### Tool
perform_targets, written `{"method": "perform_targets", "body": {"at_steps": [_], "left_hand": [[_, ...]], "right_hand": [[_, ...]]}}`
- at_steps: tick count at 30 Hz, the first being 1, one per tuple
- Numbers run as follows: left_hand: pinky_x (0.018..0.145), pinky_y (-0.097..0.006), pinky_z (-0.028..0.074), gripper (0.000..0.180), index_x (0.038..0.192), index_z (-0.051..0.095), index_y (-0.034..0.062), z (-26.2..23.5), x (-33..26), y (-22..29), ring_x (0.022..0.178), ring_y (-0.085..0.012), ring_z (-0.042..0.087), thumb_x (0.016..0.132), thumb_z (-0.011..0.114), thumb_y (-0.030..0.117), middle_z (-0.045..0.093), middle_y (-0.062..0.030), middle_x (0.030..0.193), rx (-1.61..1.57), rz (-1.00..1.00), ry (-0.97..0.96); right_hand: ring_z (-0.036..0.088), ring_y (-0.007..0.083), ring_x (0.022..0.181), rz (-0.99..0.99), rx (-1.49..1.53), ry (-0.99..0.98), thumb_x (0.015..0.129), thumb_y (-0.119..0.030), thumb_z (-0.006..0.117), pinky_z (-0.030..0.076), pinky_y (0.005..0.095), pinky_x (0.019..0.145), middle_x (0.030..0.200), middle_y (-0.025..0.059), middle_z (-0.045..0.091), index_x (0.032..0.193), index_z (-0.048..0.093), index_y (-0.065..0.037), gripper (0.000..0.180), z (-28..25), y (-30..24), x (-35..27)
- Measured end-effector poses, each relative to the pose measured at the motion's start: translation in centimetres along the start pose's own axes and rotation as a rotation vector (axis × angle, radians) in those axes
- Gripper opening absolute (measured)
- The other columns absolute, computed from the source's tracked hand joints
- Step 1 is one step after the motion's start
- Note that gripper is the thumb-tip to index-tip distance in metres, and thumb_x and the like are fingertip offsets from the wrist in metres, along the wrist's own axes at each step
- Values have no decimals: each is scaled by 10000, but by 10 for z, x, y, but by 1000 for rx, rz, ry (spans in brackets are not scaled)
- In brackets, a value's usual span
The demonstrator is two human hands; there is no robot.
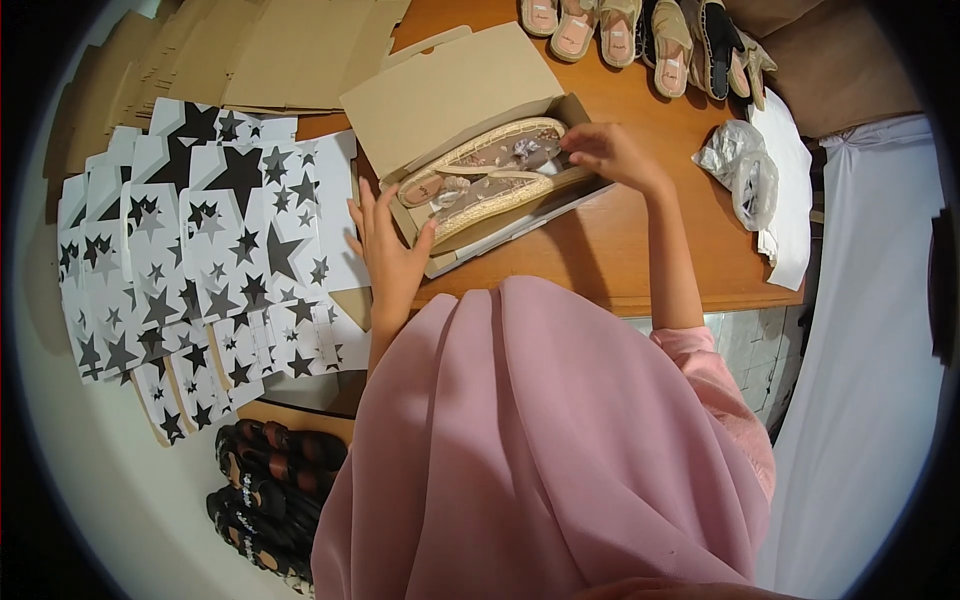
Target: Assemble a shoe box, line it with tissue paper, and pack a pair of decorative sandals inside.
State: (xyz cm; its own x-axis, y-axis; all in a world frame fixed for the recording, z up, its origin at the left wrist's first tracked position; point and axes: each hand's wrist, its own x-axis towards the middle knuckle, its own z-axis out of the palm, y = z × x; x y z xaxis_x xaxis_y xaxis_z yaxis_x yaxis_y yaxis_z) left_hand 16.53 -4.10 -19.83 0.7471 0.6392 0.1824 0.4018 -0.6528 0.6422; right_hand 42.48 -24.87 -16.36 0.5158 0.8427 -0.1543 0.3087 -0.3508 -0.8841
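A brown cardboard shoe box [450,90] lies on the wooden table with its lid flap raised at the back. Inside it a pair of espadrille shoes [500,200] with woven rope edges and patterned fabric lies sideways, with some crumpled pale filling in them. At the box's left end is my left hand [390,235], fingers spread along its side and thumb by the near shoe. My right hand [612,155] hovers at the right end, fingers loosely bent and apart, close to the shoe tips; nothing shows in its grip.
Several slip-on shoes [620,35] line the table's far edge. To the right are a crumpled plastic bag [745,170] and white paper sheets [790,200]. Star-patterned folded boxes [220,240] and flat brown cardboard [290,55] fill the left side. Dark sandals [265,480] sit lower left.
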Motion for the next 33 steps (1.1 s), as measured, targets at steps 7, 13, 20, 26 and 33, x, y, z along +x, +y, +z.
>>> {"method": "perform_targets", "body": {"at_steps": [7,13,20,26,33], "left_hand": [[1057,-344,275,784,1436,138,-6,22,-22,-20,1303,-322,340,846,629,152,300,-253,1422,-590,-131,16],[979,-312,358,656,1442,145,-2,24,-21,-21,1167,-266,485,885,488,49,457,-212,1320,-522,-113,-92],[1022,-391,325,705,1442,161,14,15,5,-35,1255,-335,416,837,521,52,394,-226,1379,-401,-119,-206],[1032,-629,172,749,1443,187,57,9,16,-16,1362,-371,230,828,595,183,215,-193,1488,-126,44,-141],[1040,-627,169,830,1433,223,70,15,7,-20,1369,-400,187,774,689,263,161,-178,1509,-136,25,-144]], "right_hand": [[626,308,902,51,-539,-115,735,-120,673,482,385,808,949,147,669,995,671,-66,266,34,-3,2],[628,318,877,54,-635,-229,767,-149,677,479,375,783,922,147,670,1000,661,-53,252,36,2,12],[645,285,869,87,-536,-232,780,-140,673,488,351,790,917,144,677,1010,659,-48,248,43,18,15],[645,277,899,24,-456,-251,724,-125,706,495,337,794,956,162,670,984,655,-7,290,40,14,13],[635,293,907,7,-527,-264,658,-117,744,494,351,797,944,173,665,967,640,-2,345,40,10,13]]}}
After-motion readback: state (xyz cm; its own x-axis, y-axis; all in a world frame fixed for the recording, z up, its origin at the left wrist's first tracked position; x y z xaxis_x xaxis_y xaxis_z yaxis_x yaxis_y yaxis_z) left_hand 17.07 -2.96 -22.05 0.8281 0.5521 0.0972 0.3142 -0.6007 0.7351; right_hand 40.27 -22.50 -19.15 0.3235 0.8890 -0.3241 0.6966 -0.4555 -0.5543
